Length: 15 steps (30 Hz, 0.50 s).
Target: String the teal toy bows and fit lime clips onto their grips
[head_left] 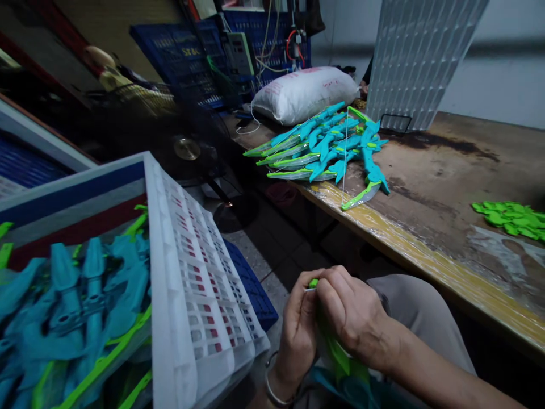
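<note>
Low in the view, close to my lap, a blue and green toy bow [340, 355] is held between both hands. My left hand [299, 326] is closed at the tip of the bow's green limb, its wrist wearing a metal bangle. Against it, my right hand [355, 312] is closed around the same limb from the other side. A bit of green and a thin white piece, perhaps the string, show between the fingers. The bow's lower part is dim and partly covered by my hands and forearm.
On the wooden table [443, 165] lie a pile of toy bows [327, 142] and small green parts [511, 218]. A white sack [304, 94] and a ribbed translucent panel [421, 62] stand farther back. At left, a white crate [204, 295] holds more blue-green bows [80, 307].
</note>
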Each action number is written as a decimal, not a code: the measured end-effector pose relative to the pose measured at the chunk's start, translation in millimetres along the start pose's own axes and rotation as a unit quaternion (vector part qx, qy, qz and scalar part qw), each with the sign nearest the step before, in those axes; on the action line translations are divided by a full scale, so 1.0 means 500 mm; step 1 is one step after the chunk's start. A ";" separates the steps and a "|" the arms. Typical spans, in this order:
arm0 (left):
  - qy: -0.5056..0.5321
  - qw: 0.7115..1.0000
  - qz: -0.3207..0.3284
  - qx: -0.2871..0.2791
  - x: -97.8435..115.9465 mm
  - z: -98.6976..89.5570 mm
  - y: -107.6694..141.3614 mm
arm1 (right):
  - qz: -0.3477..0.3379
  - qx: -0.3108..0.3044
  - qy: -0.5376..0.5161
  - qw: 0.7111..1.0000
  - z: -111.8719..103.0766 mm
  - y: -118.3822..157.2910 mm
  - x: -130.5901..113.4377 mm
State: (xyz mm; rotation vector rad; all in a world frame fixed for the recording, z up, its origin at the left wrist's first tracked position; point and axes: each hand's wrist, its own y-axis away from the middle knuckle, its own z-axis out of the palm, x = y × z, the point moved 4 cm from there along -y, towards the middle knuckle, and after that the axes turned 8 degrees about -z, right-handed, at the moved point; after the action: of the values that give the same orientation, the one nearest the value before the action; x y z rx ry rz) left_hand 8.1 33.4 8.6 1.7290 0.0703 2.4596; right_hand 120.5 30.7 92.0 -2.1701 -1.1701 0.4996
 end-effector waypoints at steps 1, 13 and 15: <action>-0.003 1.000 0.002 0.011 -0.002 0.001 0.000 | 0.011 0.026 -0.023 0.999 -0.009 -0.006 0.005; 0.014 0.999 -0.037 -0.024 -0.011 0.018 -0.024 | 0.284 0.083 -0.219 0.930 -0.020 0.031 0.078; 0.010 0.999 -0.043 -0.007 -0.018 0.014 -0.028 | 0.281 0.048 -0.248 0.926 -0.013 0.051 0.071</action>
State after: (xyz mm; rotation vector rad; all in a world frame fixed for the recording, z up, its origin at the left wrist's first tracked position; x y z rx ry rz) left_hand 18.9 46.0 0.9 1.6602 0.1271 2.4094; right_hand 159.1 47.8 78.4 -2.3477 -0.7026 1.3870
